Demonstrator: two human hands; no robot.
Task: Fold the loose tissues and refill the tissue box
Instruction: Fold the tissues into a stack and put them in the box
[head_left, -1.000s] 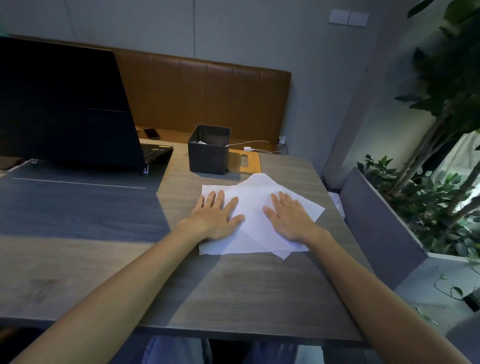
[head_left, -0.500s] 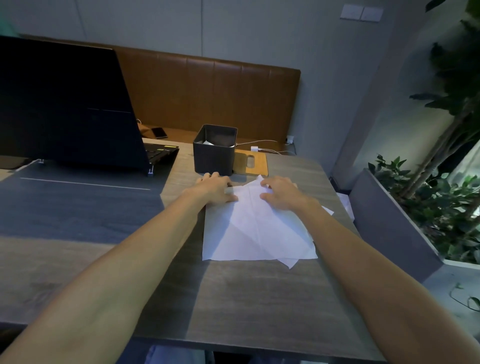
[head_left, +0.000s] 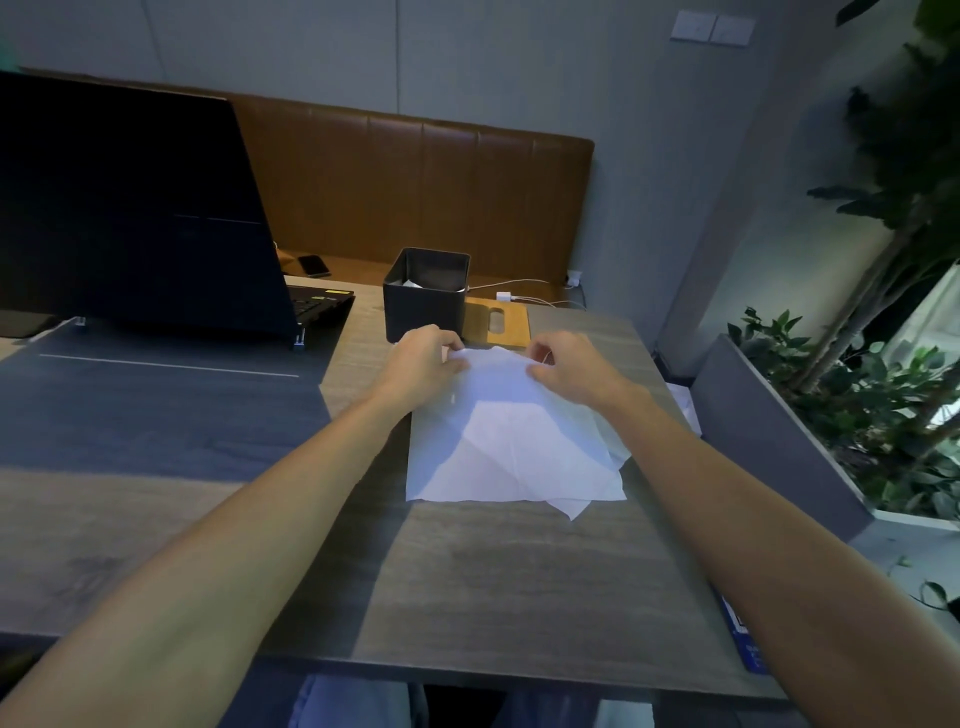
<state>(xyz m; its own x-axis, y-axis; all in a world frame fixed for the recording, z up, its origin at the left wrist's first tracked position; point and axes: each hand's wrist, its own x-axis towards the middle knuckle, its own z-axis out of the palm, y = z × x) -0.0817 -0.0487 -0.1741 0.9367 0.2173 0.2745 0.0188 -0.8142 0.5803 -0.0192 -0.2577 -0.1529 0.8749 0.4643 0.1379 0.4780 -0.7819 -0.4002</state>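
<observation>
Both arms stretched fwd; left hand & right hand knuckles up, fingers curled, pinching.

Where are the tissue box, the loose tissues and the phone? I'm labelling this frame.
tissue box (head_left: 423, 316), head view, on its dark front wall.
loose tissues (head_left: 511, 452), head view, middle of the top sheet.
phone (head_left: 314, 265), head view, on its dark screen.

laptop, phone — charger cable, planter
</observation>
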